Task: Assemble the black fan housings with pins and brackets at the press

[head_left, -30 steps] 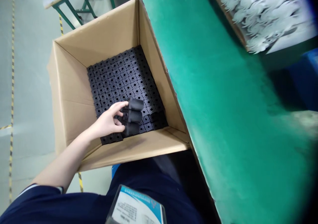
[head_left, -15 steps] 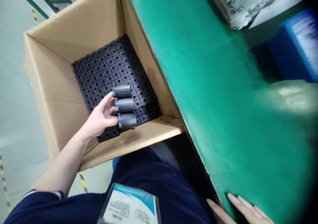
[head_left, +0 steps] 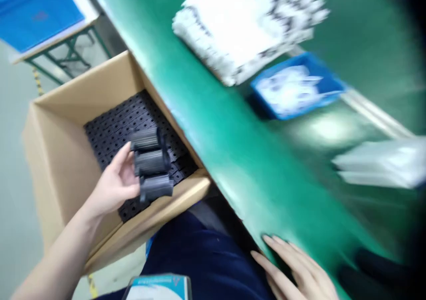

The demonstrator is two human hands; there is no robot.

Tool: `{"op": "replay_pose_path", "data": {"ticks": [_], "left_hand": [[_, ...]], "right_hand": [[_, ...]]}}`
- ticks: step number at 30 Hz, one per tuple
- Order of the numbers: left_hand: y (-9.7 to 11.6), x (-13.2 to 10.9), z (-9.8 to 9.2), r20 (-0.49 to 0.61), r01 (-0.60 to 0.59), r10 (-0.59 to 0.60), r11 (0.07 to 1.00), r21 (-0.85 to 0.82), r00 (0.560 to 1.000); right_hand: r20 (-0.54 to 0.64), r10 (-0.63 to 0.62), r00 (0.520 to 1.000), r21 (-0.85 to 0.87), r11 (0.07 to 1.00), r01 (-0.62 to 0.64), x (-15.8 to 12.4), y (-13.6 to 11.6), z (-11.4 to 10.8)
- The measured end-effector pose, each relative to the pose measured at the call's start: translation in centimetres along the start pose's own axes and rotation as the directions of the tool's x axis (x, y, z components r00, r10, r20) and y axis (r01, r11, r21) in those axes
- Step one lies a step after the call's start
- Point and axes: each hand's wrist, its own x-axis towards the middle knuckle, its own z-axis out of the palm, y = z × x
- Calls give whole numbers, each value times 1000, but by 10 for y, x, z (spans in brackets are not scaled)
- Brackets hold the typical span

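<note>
My left hand (head_left: 113, 184) is closed on the ends of three black ribbed cylindrical plastic parts (head_left: 151, 162), held in a row. They hang over an open cardboard box (head_left: 55, 149). Inside the box, rows of similar black parts (head_left: 116, 124) with round holes are packed side by side. My right hand (head_left: 296, 269) rests at the near edge of the green table (head_left: 213, 144), thumb apart from the outstretched fingers, with nothing seen in it.
On the table are a pile of white parts (head_left: 229, 29), a blue bin (head_left: 293, 87) with white pieces and a clear plastic bag (head_left: 382, 162). Dark blurred shapes (head_left: 376, 269) lie at the lower right. A blue crate (head_left: 40, 16) stands on a bench beyond the box.
The view has swung toward the table's far side, so the box appears lower and left. My left hand has raised the three black parts a little and tilted them. More of my right hand shows.
</note>
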Motion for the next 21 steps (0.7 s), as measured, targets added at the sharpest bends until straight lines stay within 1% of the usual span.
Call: {"op": "replay_pose_path", "data": {"ticks": [1,2,3,4,5,6,7,8,9,10,11,12,13,14,16,17,18,21], "left_hand": [[16,5,5,71,-72,65,992,99,995],[32,13,12,145,-170,142,964,204,979],[45,24,22,252,-289,214,903,317,944],[57,37,36,382,-438,286,802,406,879],[67,51,55,524,-594,342,668,447,780],[76,64,78,668,-738,364,514,437,649],[83,75,104,793,-853,349,359,379,500],[89,83,132,888,-931,300,222,291,349],[95,88,160,949,-974,225,112,198,219],[99,90,186,983,-992,137,25,121,123],[103,90,209,997,-998,55,-42,53,51],[105,90,229,1000,-996,-11,-90,-10,-9],[107,89,246,997,-991,-59,-116,-65,-59],[108,88,259,990,-985,-95,-127,-117,-106],[109,87,278,971,-971,-146,-123,-206,-188],[109,87,285,962,-964,-168,-121,-236,-215],[109,87,290,956,-959,-183,-125,-256,-231],[106,88,299,946,-940,-188,-170,-296,-264]], "right_hand": [[5,7,1000,-14,1000,-7,4,-4,-4],[-1,28,1000,-17,999,-28,8,-7,-7],[-15,59,998,-7,998,-59,10,-9,-10],[-31,86,996,10,996,-86,12,-10,-11],[-45,107,993,30,994,-106,13,-10,-12],[-50,119,992,48,992,-116,14,-9,-12],[-60,123,991,63,991,-120,13,-7,-13],[-74,121,990,76,990,-116,12,-6,-15],[-96,117,988,86,990,-109,10,-5,-18],[-132,113,985,92,991,-101,8,-5,-22],[-182,116,976,90,991,-101,6,-5,-27],[-243,124,962,81,991,-107,3,-5,-34],[-309,137,941,68,990,-122,0,-6,-41],[-369,159,916,51,987,-151,-2,-6,-50],[-460,223,860,25,971,-238,-6,-3,-65],[-482,255,838,18,959,-281,-6,-1,-72],[-491,284,824,12,948,-319,-7,2,-78],[-490,341,802,-14,917,-398,-6,13,-85]]}}
